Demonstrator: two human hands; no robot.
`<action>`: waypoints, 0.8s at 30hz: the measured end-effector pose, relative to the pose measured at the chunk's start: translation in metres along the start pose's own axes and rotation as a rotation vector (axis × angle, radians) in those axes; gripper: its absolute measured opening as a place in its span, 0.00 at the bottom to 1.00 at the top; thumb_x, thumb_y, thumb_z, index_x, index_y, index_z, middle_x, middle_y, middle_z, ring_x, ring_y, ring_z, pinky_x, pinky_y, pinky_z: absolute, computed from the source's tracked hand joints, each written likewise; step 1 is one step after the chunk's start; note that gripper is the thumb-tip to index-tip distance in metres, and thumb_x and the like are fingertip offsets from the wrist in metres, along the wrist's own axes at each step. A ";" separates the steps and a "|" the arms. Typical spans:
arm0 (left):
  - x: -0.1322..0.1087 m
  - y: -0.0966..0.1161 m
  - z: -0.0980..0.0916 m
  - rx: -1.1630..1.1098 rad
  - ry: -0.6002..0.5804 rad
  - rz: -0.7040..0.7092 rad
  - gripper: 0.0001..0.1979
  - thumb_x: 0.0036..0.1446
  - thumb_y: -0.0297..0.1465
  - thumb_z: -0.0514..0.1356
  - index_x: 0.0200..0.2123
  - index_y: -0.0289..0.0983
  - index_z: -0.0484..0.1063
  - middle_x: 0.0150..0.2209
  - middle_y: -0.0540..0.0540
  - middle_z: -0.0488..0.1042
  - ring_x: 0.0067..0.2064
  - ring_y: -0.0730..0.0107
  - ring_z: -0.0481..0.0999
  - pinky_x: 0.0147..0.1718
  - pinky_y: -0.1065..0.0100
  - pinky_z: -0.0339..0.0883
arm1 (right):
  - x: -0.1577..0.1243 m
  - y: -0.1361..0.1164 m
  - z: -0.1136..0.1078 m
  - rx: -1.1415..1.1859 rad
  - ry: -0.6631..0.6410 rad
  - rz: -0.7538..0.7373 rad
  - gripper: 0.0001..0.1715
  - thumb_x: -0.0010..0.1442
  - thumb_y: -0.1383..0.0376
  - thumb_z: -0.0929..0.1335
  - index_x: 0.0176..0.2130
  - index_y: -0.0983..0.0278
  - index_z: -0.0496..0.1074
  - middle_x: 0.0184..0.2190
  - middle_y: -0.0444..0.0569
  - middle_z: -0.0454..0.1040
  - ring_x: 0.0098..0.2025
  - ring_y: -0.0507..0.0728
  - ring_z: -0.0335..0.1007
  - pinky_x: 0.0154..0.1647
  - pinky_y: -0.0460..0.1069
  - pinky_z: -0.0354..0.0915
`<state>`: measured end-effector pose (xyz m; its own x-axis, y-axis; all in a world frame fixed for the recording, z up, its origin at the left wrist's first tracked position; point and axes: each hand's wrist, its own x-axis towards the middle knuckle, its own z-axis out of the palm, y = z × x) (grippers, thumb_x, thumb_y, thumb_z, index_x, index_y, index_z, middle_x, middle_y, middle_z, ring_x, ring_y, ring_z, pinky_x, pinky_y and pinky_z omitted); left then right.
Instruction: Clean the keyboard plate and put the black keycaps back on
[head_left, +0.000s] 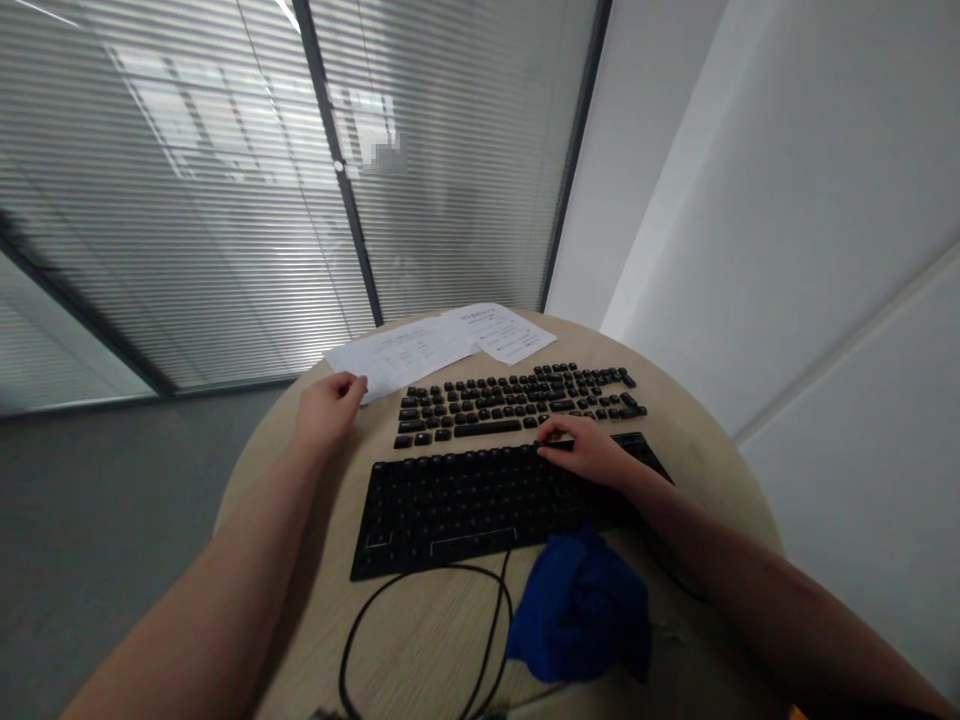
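Note:
A black keyboard base (pixel 450 505) without keycaps lies in the middle of a round wooden table (pixel 435 640). Behind it the black keycaps (pixel 510 400) are laid out in rows on the table. My right hand (pixel 581 445) rests at the far right edge of the keyboard base, fingers curled as in a pinch near a keycap; what it holds I cannot make out. My left hand (pixel 328 405) reaches to the left and grips the corner of a white paper sheet (pixel 401 355).
A second printed sheet (pixel 506 330) lies at the table's far edge. A crumpled blue cloth (pixel 581 610) sits near me beside the keyboard's black cable (pixel 420 620). Glass walls with blinds stand behind, a white wall to the right.

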<state>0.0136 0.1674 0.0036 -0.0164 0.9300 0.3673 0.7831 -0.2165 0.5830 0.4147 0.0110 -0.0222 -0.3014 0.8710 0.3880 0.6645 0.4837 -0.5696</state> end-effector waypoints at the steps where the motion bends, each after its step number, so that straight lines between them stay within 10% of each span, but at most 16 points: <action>1: 0.000 0.000 0.000 -0.004 -0.004 -0.003 0.20 0.57 0.49 0.53 0.29 0.40 0.74 0.20 0.48 0.71 0.27 0.62 0.72 0.27 0.66 0.58 | 0.000 0.000 0.000 0.001 -0.005 0.002 0.04 0.59 0.66 0.71 0.38 0.61 0.77 0.36 0.47 0.80 0.38 0.55 0.76 0.44 0.51 0.71; 24: 0.002 0.006 -0.002 0.004 -0.045 -0.053 0.18 0.59 0.46 0.53 0.32 0.40 0.75 0.20 0.50 0.70 0.26 0.62 0.72 0.29 0.65 0.60 | 0.006 0.005 0.003 0.137 0.004 0.064 0.03 0.58 0.63 0.75 0.34 0.59 0.83 0.37 0.47 0.84 0.42 0.57 0.81 0.48 0.50 0.73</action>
<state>0.0174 0.1673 0.0095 -0.0299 0.9526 0.3028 0.7842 -0.1655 0.5980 0.4143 0.0192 -0.0248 -0.2582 0.9003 0.3504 0.5827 0.4344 -0.6868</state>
